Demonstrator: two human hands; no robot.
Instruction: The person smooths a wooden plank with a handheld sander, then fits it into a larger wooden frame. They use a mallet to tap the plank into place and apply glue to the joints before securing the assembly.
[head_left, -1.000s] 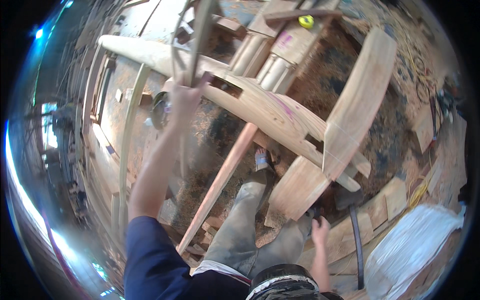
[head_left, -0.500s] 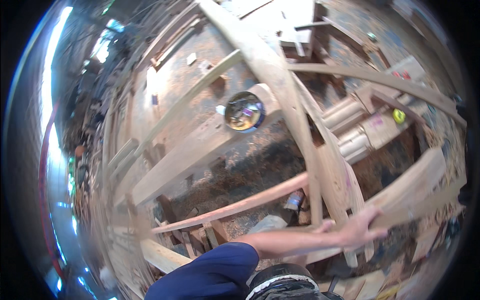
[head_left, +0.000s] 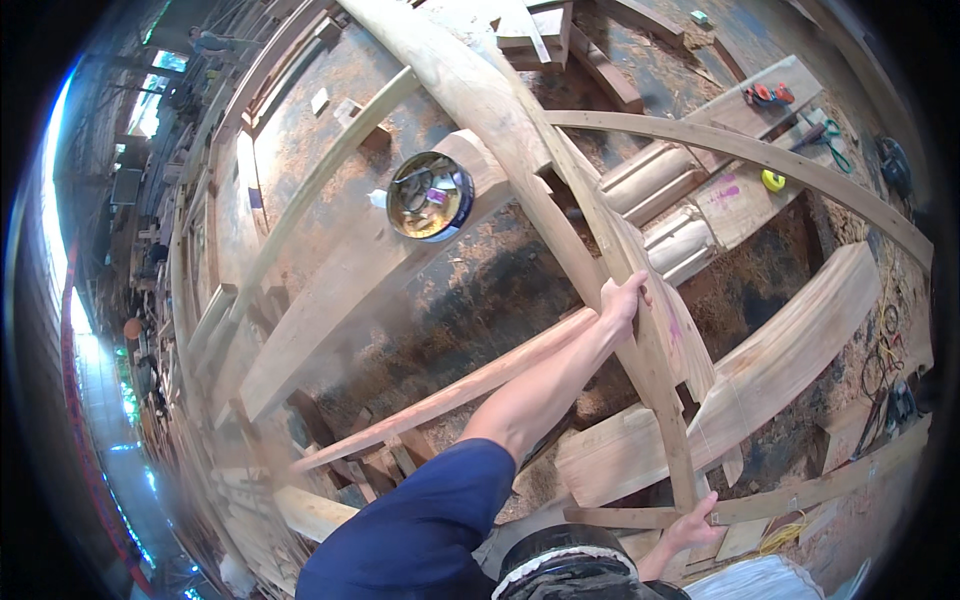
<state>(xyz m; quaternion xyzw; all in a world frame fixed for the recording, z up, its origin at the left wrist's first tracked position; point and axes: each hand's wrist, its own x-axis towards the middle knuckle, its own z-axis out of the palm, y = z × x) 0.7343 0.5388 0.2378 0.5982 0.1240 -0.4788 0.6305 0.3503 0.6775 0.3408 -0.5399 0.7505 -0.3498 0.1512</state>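
Note:
A long, narrow wooden slat (head_left: 655,385) lies along a shaped timber frame piece (head_left: 500,120) and runs down toward me. My left hand (head_left: 622,305) is closed around the slat about midway along it, with that arm reaching forward in a blue sleeve. At the slat's near end, my right hand (head_left: 692,525) is closed, thumb up. There the slat meets a thin curved wooden strip (head_left: 820,485) that crosses it; part of the joint is hidden by my fingers. To the right of the slat lies a broad curved plank (head_left: 800,350).
A round tin (head_left: 432,197) with small items sits on a thick beam (head_left: 330,320). A reddish bar (head_left: 450,405) passes under my left forearm. On the right are an arched strip (head_left: 740,143), a yellow tape measure (head_left: 773,180), a red tool (head_left: 768,96) and cables (head_left: 885,350).
My left hand has moved from the curved plank area up and left, from spread fingers to a grip on the slat. My right hand shows clearly now at the slat's near end. The view has shifted.

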